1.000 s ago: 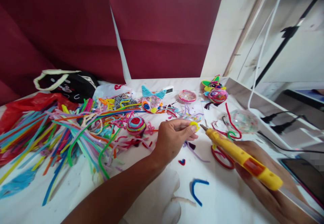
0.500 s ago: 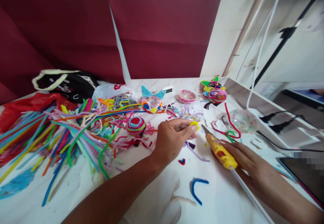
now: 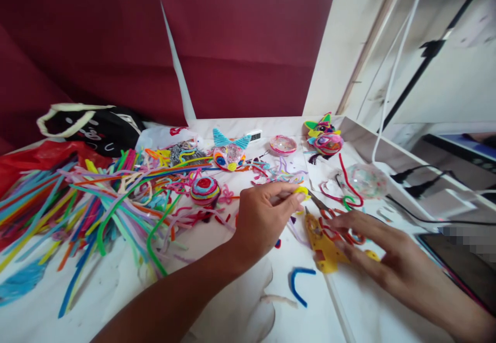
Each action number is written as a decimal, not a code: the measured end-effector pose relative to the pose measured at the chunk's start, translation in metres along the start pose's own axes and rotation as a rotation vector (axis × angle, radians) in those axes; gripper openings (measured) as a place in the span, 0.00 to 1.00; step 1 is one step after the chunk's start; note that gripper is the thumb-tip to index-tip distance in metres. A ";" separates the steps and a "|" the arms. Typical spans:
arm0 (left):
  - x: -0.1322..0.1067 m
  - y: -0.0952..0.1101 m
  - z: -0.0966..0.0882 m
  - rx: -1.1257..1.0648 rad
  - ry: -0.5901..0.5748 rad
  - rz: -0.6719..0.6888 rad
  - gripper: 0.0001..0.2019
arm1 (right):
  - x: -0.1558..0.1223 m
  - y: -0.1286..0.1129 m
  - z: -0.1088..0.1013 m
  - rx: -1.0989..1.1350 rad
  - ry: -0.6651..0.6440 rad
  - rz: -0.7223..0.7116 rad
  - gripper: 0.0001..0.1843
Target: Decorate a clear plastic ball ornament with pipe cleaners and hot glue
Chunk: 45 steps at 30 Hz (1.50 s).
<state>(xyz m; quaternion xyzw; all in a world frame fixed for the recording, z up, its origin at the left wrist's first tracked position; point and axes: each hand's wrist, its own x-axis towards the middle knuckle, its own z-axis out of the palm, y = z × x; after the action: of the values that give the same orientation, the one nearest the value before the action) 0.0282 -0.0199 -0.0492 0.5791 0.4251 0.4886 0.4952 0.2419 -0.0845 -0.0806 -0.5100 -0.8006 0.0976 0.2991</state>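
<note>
My left hand [image 3: 265, 211] pinches a small fuzzy yellow pipe-cleaner piece [image 3: 303, 193] between thumb and fingertips, above the table. My right hand [image 3: 382, 252] hovers low at the right, fingers apart over the orange-handled scissors [image 3: 324, 208]; whether the fingertips press on the handles is hard to tell. The scissors' blades point toward the yellow piece. Beneath the right fingers lies a yellow hot glue gun [image 3: 324, 245], its nozzle pointing away from me. A curved blue pipe-cleaner piece [image 3: 296, 286] rests nearer to me. Part of a small red-and-blue piece [image 3: 278, 243] shows beside my left wrist.
Many loose pipe cleaners [image 3: 112, 214] spread over the left side. Behind my hands stand an owl-like figure with blue ears [image 3: 230, 154], a striped coil ball [image 3: 205, 190], a clear bowl [image 3: 282, 145] and a colourful figure [image 3: 326, 141]. A phone-like dark device [image 3: 457, 265] lies at right.
My right hand has let go of the glue gun, which now lies on the table, and its fingers have spread over the scissors. My left hand still pinches the yellow piece. The view has shifted slightly.
</note>
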 end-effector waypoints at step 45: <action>0.000 0.000 -0.001 -0.083 -0.043 -0.023 0.07 | 0.061 -0.041 0.032 0.980 0.189 0.527 0.10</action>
<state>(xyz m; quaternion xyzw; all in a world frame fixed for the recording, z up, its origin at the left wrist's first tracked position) 0.0267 -0.0199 -0.0488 0.5637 0.4003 0.4875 0.5332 0.1740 -0.0451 -0.0645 -0.5009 -0.4771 0.4831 0.5368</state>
